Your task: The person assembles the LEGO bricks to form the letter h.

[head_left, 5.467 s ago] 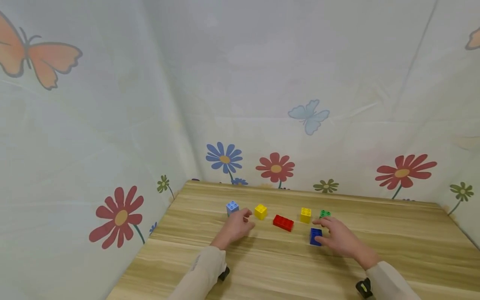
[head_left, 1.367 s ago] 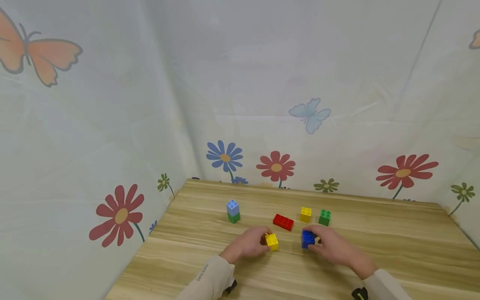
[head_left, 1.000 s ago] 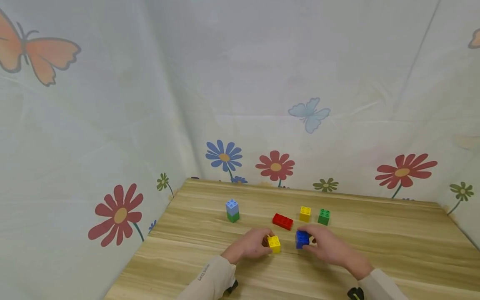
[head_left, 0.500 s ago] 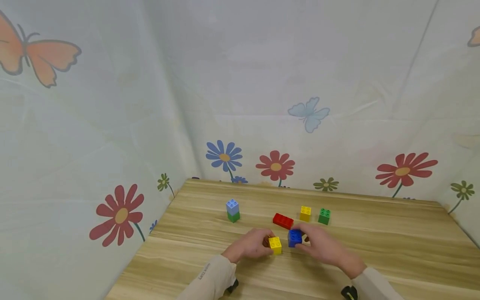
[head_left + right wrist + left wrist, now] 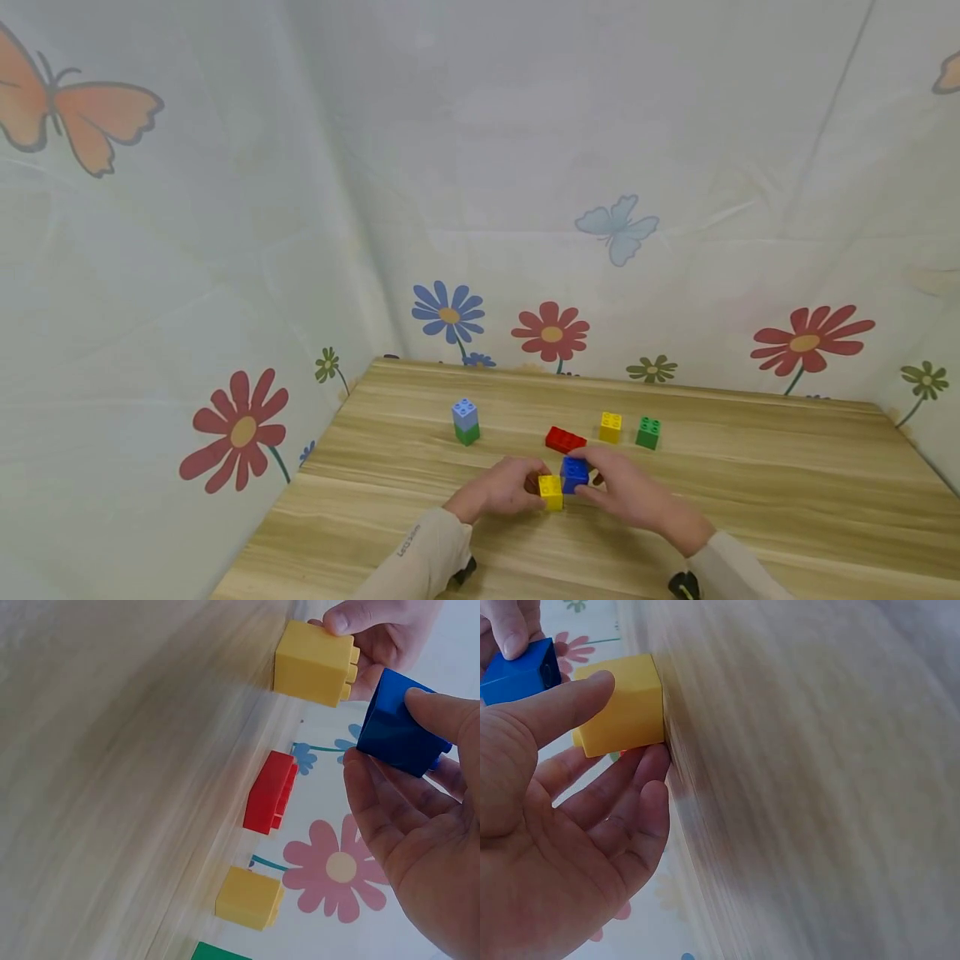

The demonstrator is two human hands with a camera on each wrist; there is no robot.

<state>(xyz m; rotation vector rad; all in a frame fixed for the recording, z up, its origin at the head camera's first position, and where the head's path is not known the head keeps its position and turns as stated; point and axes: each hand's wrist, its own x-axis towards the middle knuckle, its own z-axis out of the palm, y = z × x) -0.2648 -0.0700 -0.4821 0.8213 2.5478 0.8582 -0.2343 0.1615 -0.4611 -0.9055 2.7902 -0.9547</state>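
My left hand (image 5: 504, 487) pinches a yellow toy building brick (image 5: 551, 493) between thumb and fingers. In the left wrist view the yellow brick (image 5: 626, 705) stands on the wooden surface. My right hand (image 5: 630, 492) grips a dark blue brick (image 5: 575, 475). The right wrist view has this blue brick (image 5: 405, 724) lifted off the table and tilted, its open underside turned partly toward the yellow brick (image 5: 311, 664). A small gap shows between the two bricks there. Behind the hands lies a long red brick (image 5: 566, 440), partly covered by my right fingers.
A light blue brick (image 5: 465, 412) sits on a green one (image 5: 467, 435) at the left of the wooden table (image 5: 750, 467). A second yellow brick (image 5: 611, 427) and another green brick (image 5: 648, 432) stand farther back on the right. Printed fabric (image 5: 480, 167) hangs behind.
The left hand has moved from beside the light blue stack and brought the yellow brick nearer. The right hand has taken hold of the blue brick and carried it left toward the yellow one.
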